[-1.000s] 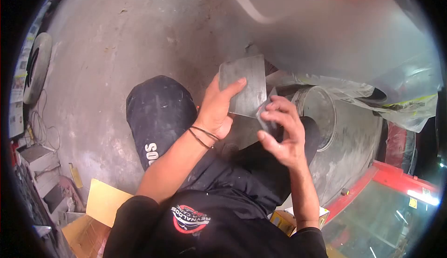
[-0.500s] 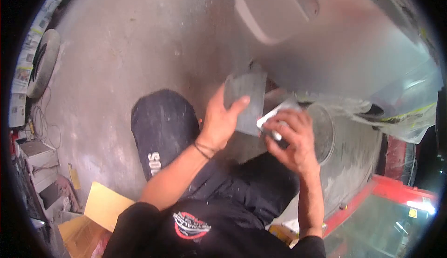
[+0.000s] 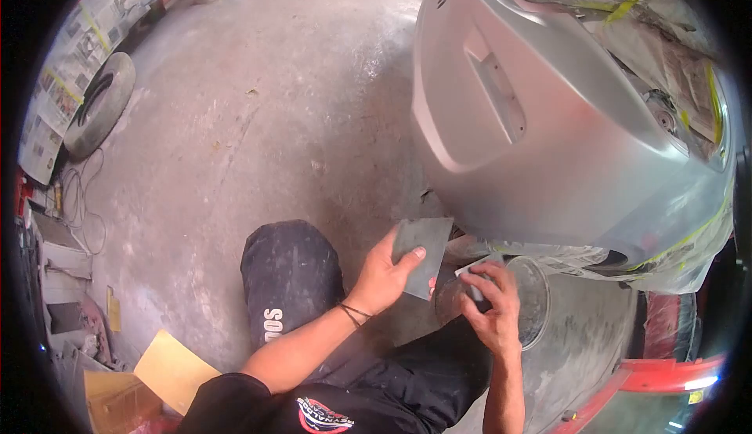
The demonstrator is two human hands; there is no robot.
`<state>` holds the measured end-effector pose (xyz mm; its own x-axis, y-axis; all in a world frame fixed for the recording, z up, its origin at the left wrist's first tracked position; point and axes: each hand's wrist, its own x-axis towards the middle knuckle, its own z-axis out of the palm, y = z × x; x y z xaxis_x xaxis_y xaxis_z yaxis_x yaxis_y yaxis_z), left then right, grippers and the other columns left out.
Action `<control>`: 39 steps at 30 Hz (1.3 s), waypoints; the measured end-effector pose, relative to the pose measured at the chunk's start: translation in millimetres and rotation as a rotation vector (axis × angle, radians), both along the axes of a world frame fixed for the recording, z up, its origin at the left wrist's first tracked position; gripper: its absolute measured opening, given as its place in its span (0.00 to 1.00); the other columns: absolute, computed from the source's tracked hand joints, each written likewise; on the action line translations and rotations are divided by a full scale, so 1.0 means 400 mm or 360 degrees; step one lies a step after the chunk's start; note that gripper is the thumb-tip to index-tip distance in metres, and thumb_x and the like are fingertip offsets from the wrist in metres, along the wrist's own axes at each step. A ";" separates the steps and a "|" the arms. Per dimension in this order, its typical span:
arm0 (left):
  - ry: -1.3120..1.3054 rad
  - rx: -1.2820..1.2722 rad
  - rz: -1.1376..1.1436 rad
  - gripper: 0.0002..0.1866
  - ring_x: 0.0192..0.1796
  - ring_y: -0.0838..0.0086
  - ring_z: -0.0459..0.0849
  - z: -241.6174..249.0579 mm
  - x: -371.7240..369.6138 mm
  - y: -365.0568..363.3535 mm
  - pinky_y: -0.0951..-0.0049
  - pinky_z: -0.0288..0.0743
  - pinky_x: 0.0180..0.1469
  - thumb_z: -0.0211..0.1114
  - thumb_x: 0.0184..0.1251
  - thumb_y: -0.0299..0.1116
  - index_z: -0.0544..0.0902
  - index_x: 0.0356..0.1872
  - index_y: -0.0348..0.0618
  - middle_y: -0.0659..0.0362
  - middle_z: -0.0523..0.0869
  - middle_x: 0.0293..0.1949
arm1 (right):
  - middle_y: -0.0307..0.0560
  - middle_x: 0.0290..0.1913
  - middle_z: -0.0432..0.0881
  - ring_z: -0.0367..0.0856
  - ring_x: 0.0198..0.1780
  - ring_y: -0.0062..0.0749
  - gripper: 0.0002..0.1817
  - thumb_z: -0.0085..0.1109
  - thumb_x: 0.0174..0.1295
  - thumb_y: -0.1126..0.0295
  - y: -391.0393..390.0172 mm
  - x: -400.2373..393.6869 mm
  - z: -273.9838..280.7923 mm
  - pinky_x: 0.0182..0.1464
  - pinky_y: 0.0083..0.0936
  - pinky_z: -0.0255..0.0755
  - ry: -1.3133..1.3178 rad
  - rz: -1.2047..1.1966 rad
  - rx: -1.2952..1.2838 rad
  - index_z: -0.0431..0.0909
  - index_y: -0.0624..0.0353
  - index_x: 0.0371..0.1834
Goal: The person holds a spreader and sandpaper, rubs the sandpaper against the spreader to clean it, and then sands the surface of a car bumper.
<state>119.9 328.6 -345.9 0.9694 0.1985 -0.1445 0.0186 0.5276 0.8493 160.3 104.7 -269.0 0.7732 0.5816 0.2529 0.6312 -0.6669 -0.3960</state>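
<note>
My left hand (image 3: pixel 384 274) grips a flat grey plate (image 3: pixel 423 247), thumb on its upper face and fingers underneath. A small red spot marks the plate's lower right corner. To the right, my right hand (image 3: pixel 491 297) is closed around a small spreader (image 3: pixel 476 265) with a pale edge and a dark part near the fingertips. The spreader and the plate are apart. Beyond both hands stands a silver-grey car bumper (image 3: pixel 540 152), with masking film (image 3: pixel 674 273) along its lower side. A round bucket (image 3: pixel 535 301) is beside my right hand.
A tire (image 3: pixel 100 105) leans by newspaper-covered parts (image 3: pixel 78 66) at the left. An open cardboard box (image 3: pixel 117 399) lies at lower left, near grey drawers (image 3: pixel 63 246). A red frame (image 3: pixel 666 375) is at lower right. My knee (image 3: pixel 290 265) is raised.
The view has tilted up, so the hands sit lower and more of the bumper shows. My right hand and the spreader have moved slightly away from the plate.
</note>
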 end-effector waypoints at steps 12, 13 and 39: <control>-0.0056 0.0324 0.0404 0.21 0.55 0.65 0.92 -0.005 -0.002 0.001 0.65 0.82 0.59 0.69 0.81 0.35 0.81 0.65 0.31 0.48 0.93 0.53 | 0.39 0.56 0.88 0.82 0.67 0.48 0.21 0.77 0.54 0.69 0.077 -0.059 0.002 0.69 0.53 0.70 0.0095 0.0332 -0.0301 0.91 0.47 0.54; -0.0054 0.0149 0.0478 0.19 0.55 0.66 0.91 0.002 0.006 0.008 0.66 0.82 0.60 0.68 0.81 0.35 0.82 0.65 0.33 0.51 0.93 0.54 | 0.40 0.57 0.88 0.82 0.67 0.48 0.20 0.77 0.55 0.69 0.072 -0.063 0.000 0.70 0.53 0.71 0.0157 0.0332 -0.0164 0.91 0.48 0.54; 0.0128 -0.0824 0.0270 0.24 0.66 0.65 0.85 -0.033 0.023 0.062 0.56 0.83 0.67 0.69 0.79 0.29 0.77 0.72 0.46 0.58 0.86 0.64 | 0.42 0.50 0.89 0.86 0.58 0.50 0.21 0.76 0.56 0.70 0.195 -0.090 0.310 0.67 0.56 0.73 -0.0527 0.0777 -0.0391 0.88 0.47 0.55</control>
<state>129.1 353.6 -359.2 0.9119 0.2342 -0.3369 -0.0489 0.8773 0.4775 124.2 182.7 -145.0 0.3083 0.9185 0.2476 0.9480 -0.3182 0.0002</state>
